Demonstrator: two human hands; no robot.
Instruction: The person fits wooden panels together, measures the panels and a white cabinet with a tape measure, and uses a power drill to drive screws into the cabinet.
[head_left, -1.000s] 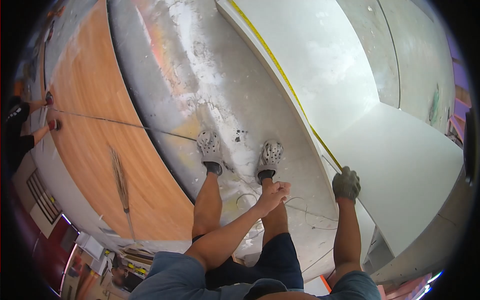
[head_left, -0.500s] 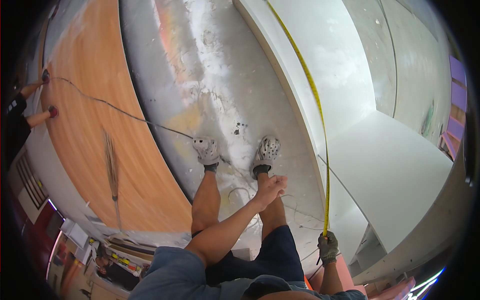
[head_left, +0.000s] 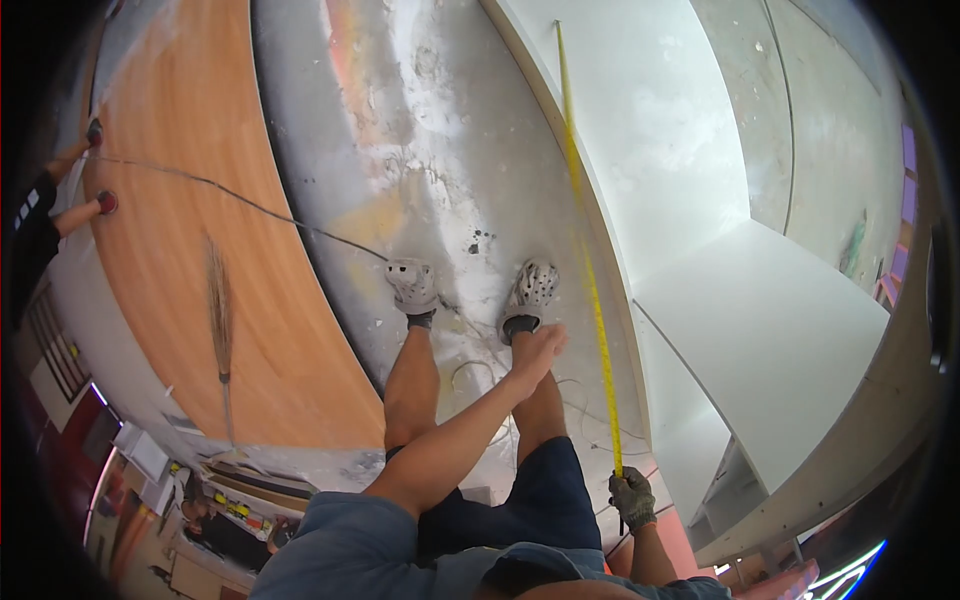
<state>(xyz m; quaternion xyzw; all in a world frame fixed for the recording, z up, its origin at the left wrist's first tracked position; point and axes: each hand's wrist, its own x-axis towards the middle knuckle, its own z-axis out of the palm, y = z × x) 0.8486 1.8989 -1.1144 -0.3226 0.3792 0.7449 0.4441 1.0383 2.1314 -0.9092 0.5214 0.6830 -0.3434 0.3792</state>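
My left hand [head_left: 540, 352], bare and loosely closed, is held over my lower leg with nothing visible in it. A grey-green work glove covers my right hand [head_left: 632, 498], whose fingers are wrapped round the lower end of a yellow tape measure [head_left: 604, 350]. The blade stretches up the view, over the concrete floor and the long edge of a white panel structure [head_left: 690, 150]; its far end lies over the white panel. The part of the tape inside my right hand is mostly hidden.
At left is a large wood-toned sheet [head_left: 290, 330] with a straw broom [head_left: 219, 310] on it. A co-worker's gloved hands [head_left: 107, 202] touch its far edge. A dark cable [head_left: 250, 208] crosses towards my left shoe [head_left: 411, 284]. Another person [head_left: 225, 535] is at lower left.
My right hand has moved left with the tape measure, whose blade now lies further left, over the floor beside the white structure. My left hand has shifted slightly up and left.
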